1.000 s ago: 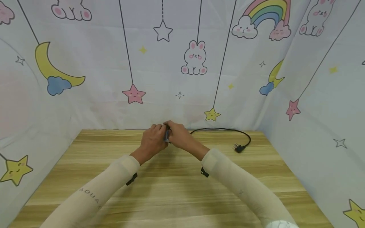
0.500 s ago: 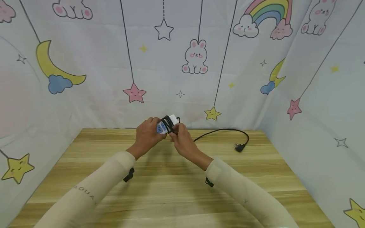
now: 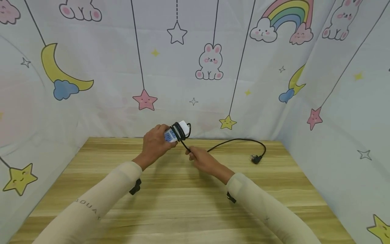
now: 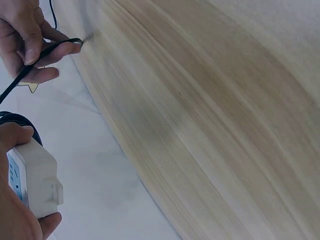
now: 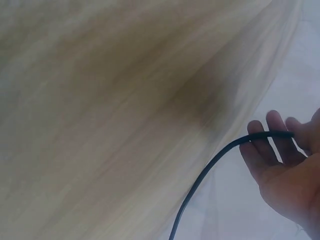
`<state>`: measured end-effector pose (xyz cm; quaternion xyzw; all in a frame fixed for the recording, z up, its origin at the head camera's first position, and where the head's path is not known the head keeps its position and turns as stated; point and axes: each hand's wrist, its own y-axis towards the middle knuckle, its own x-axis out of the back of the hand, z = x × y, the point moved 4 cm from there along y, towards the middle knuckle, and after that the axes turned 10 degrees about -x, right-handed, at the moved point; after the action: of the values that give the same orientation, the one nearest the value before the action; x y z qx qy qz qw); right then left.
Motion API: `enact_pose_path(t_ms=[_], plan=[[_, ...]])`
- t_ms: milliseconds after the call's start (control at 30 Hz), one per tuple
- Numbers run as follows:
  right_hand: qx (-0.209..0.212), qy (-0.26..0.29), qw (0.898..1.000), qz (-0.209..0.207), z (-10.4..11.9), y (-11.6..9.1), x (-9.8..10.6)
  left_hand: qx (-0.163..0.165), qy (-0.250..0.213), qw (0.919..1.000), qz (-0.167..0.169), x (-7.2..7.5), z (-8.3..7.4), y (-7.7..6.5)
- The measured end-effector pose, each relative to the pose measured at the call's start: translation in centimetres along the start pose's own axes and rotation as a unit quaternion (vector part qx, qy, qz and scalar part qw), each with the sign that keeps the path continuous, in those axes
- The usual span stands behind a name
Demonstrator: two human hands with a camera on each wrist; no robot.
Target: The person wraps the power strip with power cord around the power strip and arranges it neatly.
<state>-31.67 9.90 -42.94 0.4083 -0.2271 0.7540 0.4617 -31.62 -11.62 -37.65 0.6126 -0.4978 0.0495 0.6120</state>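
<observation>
A white power strip (image 3: pixel 184 126) with a blue socket face is held above the far part of the table by my left hand (image 3: pixel 154 143). Several turns of black power cord (image 3: pixel 177 131) wrap around its middle. In the left wrist view, the thumb and fingers grip the strip's white casing (image 4: pixel 42 172). To the right and slightly lower, my right hand (image 3: pixel 204 160) pinches the cord, which runs taut from the strip. The right wrist view shows the cord (image 5: pixel 200 176) passing across the right hand's fingers (image 5: pixel 257 145) and curving down. Its three-pin plug (image 3: pixel 256 158) lies on the table at the right.
The wood-grain table (image 3: pixel 182 203) spreads beneath both arms. White cloth walls with printed bunnies, stars and moons enclose its back and sides; the back cloth (image 3: pixel 182 78) hangs right behind the table's far edge. A loop of cord (image 3: pixel 240 139) lies near that edge.
The power strip has come into view between the hands, and has tilted up to show its wound cord. My right hand has moved away from it, down and right, drawing the cord out straight.
</observation>
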Motion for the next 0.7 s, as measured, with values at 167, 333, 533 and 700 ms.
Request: enact_pose_path(t_ms=[167, 333, 533, 700], plan=[[0.034, -0.018, 0.999, 0.031, -2.9, 2.0, -1.1, 0.009, -0.020, 0.9997, 0.009, -0.1, 0.0, 0.0], [0.095, -0.069, 0.993, 0.023, -8.7, 6.2, -4.1, 0.015, -0.036, 0.9992, 0.010, -0.1, -0.3, 0.0], [0.101, -0.137, 0.985, 0.027, -4.7, 5.2, -2.6, 0.001, -0.049, 0.9987, 0.017, 0.1, -1.3, -0.2], [0.025, -0.185, 0.982, 0.036, -0.9, 3.9, -0.6, -0.015, -0.033, 0.9984, 0.043, 0.0, -1.2, -0.6]])
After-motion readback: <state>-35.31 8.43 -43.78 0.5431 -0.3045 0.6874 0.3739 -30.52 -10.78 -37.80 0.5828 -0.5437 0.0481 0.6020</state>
